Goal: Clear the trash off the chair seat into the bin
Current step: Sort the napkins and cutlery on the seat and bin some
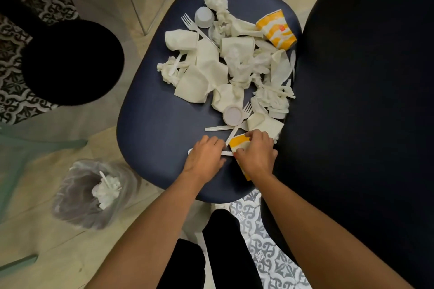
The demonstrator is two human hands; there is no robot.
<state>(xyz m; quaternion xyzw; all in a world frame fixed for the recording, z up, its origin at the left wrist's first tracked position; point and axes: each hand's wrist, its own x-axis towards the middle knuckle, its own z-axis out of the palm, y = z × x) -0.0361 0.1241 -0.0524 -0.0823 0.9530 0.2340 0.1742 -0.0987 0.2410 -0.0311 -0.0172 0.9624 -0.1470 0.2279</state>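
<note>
The right hand (pixel 256 153) grasps a crushed yellow paper cup (pixel 237 141) on the near part of the chair seat (pixel 152 124), fingers curled over its top edge and the thumb against its side. Just to its left, the left hand (pixel 206 153) lies palm down, fingers bent, over a white plastic utensil (pixel 190 151) whose ends show on either side of it. Whether it grips the utensil or only rests on it cannot be told.

Just beyond both hands lie a white fork (pixel 239 122) and a round lid (pixel 233 115). Farther beyond them spreads a heap of crumpled napkins (pixel 211 70) and flattened white cups, with a second yellow cup (pixel 276 29) at the far right.

The bin (pixel 70 195), lined with a clear bag, stands on the floor well to the left of the left hand and nearer the person. It holds crumpled tissue (pixel 105 191).
</note>
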